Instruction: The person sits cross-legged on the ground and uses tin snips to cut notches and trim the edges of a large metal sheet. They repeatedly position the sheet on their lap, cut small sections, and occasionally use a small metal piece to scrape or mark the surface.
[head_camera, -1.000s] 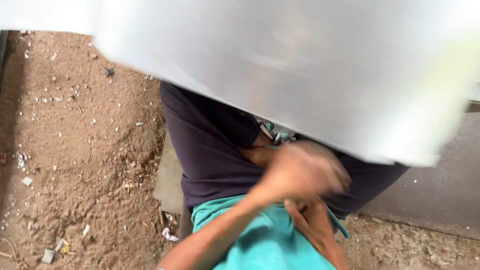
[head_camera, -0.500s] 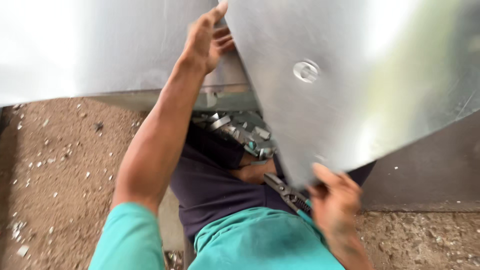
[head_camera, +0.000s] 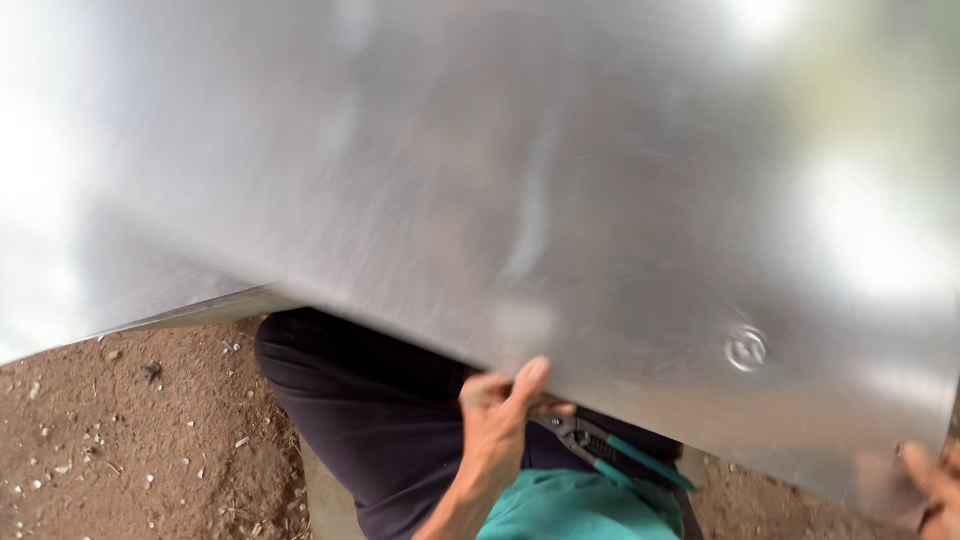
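Left hand (head_camera: 497, 415): clamped on near edge of large shiny silver metal sheet (head_camera: 520, 190), six o'clock. Sheet lifted, fills view. Teal-handled pliers (head_camera: 618, 457) in lap, unused. Right hand (head_camera: 930, 478): five o'clock corner, grip indiscernible.

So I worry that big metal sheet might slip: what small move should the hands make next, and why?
Probably firm up the right-side hold first. The left hand pinches the lower edge of the metal sheet with its thumb on top, but the right hand shows only at the far corner, blurred, so its grip is unclear. Pliers with teal handles lie on the lap under that edge.
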